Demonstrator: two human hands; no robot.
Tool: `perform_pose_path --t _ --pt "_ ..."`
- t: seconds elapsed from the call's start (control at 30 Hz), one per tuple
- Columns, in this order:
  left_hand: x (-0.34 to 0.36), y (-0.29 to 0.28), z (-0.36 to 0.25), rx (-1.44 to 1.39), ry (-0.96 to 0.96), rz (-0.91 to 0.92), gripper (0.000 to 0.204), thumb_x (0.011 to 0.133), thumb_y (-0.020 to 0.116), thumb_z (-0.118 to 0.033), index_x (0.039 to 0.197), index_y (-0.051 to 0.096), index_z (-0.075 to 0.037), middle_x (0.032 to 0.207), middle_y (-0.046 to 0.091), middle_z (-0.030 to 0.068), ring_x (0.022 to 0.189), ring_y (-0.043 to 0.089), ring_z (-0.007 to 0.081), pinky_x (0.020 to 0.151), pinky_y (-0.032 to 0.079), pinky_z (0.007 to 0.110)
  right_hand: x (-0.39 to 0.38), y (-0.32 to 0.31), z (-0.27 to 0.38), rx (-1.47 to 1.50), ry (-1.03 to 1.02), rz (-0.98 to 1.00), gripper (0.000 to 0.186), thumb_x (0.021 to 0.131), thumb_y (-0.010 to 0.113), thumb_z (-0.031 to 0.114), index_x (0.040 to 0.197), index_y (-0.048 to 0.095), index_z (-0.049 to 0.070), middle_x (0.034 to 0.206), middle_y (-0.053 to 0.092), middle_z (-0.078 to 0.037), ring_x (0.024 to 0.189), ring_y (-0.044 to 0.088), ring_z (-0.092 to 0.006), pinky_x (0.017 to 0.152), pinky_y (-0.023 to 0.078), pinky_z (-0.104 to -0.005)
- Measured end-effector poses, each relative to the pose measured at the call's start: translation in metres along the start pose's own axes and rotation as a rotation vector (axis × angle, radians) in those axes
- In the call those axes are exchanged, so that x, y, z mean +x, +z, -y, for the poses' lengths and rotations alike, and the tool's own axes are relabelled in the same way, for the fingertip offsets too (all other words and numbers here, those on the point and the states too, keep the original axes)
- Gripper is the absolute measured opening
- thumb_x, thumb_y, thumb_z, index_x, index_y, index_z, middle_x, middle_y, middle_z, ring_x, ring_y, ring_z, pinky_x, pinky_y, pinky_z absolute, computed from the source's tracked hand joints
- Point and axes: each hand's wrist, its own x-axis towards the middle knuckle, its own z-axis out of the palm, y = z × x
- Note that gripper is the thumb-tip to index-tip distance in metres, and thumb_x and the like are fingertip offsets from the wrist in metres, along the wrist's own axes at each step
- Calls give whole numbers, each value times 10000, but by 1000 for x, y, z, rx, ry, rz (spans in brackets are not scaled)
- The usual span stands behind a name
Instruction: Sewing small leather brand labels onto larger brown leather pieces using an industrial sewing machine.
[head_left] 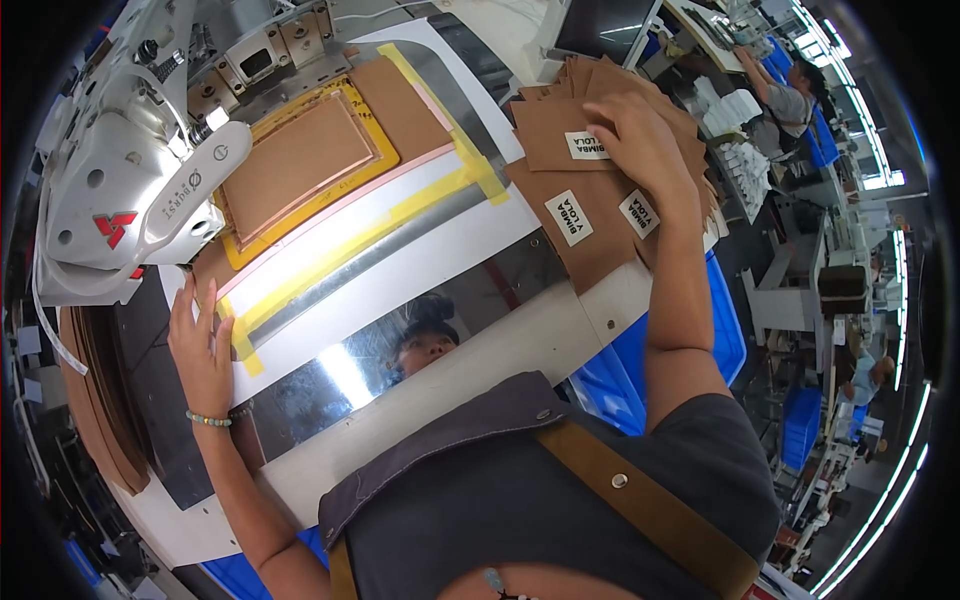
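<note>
My left hand (202, 345) lies with its fingers stretched apart at the near left corner of a brown sheet (410, 115) under the sewing machine (135, 190). A yellow frame (385, 150) with a copper-coloured inner rim rests on that sheet, beneath the machine head. Over at the right, my right hand (635, 140) rests on a fanned pile of brown pieces (600, 240), its fingers spread over the top piece beside a white printed label (585, 146). Two lower pieces show similar labels. Neither hand visibly grips anything.
Yellow tape (350, 240) borders a white sheet on the machine bed. A shiny metal plate (480, 310) lies nearer me. Long brown sheets (105, 400) are stacked at the left. A blue bin (610, 380) sits below the table edge. People work in the background at right.
</note>
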Motion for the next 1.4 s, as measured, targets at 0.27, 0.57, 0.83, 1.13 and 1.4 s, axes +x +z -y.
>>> perform_pose_path --t 0.27,0.57,0.83,1.13,1.4 --pt "3 -11 -4 -156 43 -94 507 986 682 -164 1478 621 -59 1632 518 155 1469 497 400 1200 389 487 22 4 -25 44 -33 89 105 940 716 118 921 639 49 960 683 -129 989 645 -341 865 494 -471" --pt "30 -12 -12 -166 29 -85 435 1053 558 -169 1439 632 18 1483 606 237 1457 468 436 1225 360 505 127 65 145 557 -381 -125 222 1030 651 197 1203 784 155 1108 732 -62 1080 653 -271 979 518 -405" --pt "71 17 2 -199 38 -22 415 1104 514 -195 1401 636 67 1328 670 320 1326 507 520 1186 358 526 157 137 262 320 -678 -79 216 837 683 51 930 853 146 1042 751 -47 1139 649 -253 966 547 -416" --pt "100 21 12 -359 117 99 443 1113 494 -123 1545 573 -65 1668 497 67 1527 466 307 1281 325 421 146 147 266 333 -634 -80 209 805 710 31 946 852 91 934 730 -41 1093 649 -264 908 583 -410" --pt "111 18 4 -312 228 68 451 1121 479 -138 1563 558 -104 1674 489 12 1588 365 298 1327 244 444 142 153 270 330 -637 -199 104 765 707 59 800 805 56 974 749 -61 1061 677 -262 872 608 -412"
